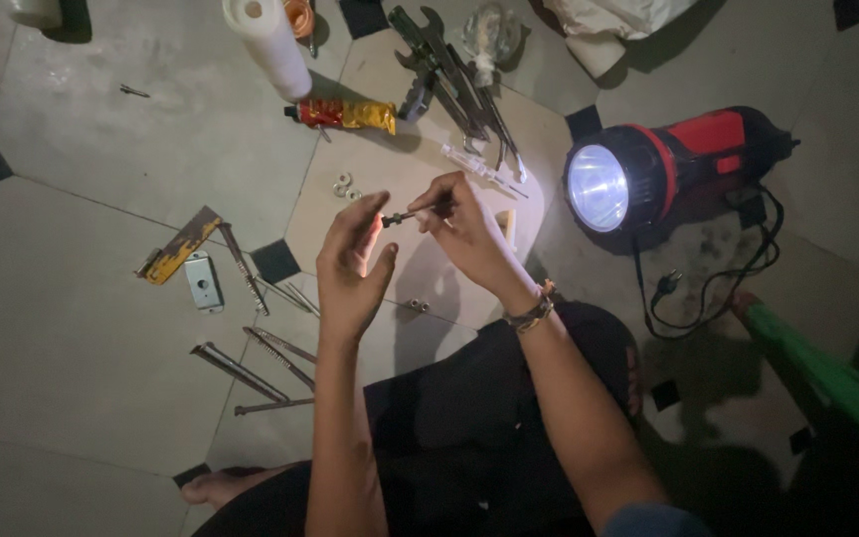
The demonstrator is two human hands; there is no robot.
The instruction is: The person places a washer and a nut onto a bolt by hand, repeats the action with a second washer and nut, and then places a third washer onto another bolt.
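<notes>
- Two hands: right hand fingers pinched shut on a small dark bolt; left hand fingers spread open, touching bolt tip.
- One lit red torch at three o'clock.
- Two washers at eleven o'clock.

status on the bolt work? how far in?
Done: nothing visibly finished. In hand: right hand pinches a small bolt, its tip at the left hand fingertips, lit by the red lamp. Left: two nuts, long screws and spanners lie untouched on the floor.
</notes>
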